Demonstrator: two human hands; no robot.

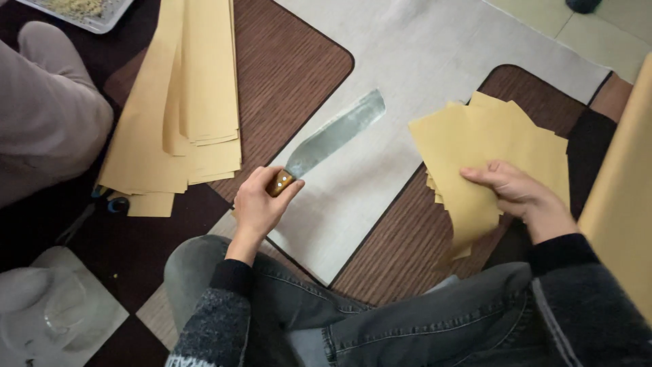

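Head view, left hand (257,204): wrapped around the wooden handle of a broad knife (334,136), fingers (288,192) curled and pressed together around the grip, thumb on top.
Knife: flat on a pale cloth (407,61), blade running up and to the right, away from the left fingers; metal dull and smeared.
Right hand (523,194): resting on a loose stack of tan paper squares (475,146), fingers (479,177) stretched out side by side and pressing down on the top sheet, thumb underneath the edge, pinching the sheets.
Paper squares: fanned unevenly, corners sticking out above and to the left of the right fingers; stack lying partly on a brown ribbed mat (421,238), partly over the cloth's edge.
Long paper strips (183,102): a second tan pile well apart from both hands, up and to the left of the left fingers, lying over another brown mat (285,75).
Below the fingers: knees in grey jeans (380,326), dark knitted sleeves at both wrists.
Far left: bent leg of another person in light trousers (47,115), well apart from the left fingers.
Bottom left corner: clear glass dish (54,312) on a pale tile.
Top left corner: tray (112,20) holding crumbly yellowish stuff.
Right edge: large tan sheet (621,204) close to the camera, blurred.
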